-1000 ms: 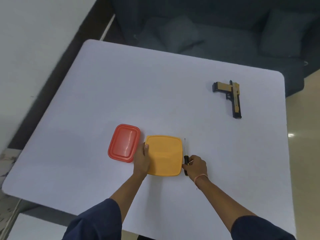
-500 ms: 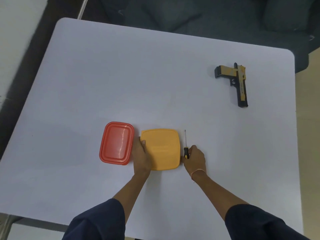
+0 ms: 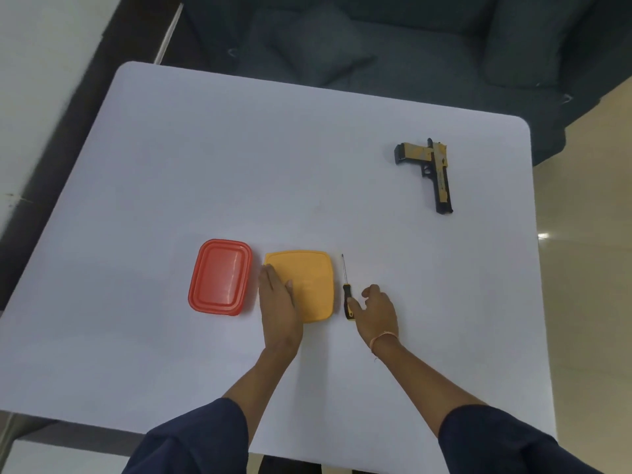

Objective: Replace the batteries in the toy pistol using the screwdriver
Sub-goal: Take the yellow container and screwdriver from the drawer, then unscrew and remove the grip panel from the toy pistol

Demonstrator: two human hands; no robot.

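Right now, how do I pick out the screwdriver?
On the white table, a red box and a yellow box lie near the person. Right of the yellow one, beside the right hand, lies the screwdriver: thin, black-and-yellow handle, unlike the broad boxes.

You have soft, even light on the white table point(image 3: 307, 148), which looks a little bluish, and no part of it is burnt out. Shadows are weak: only a thin dark rim under the red container point(image 3: 220, 277) and the yellow container point(image 3: 307, 278). The red one shows a pale gloss on top. One small bright glare sits on the floor point(image 3: 543, 236) at the right. The sofa point(image 3: 376, 46) behind is dark with little detail. The wall point(image 3: 41, 80) at the left edge is smeared, and the toy pistol point(image 3: 429, 169) is slightly soft
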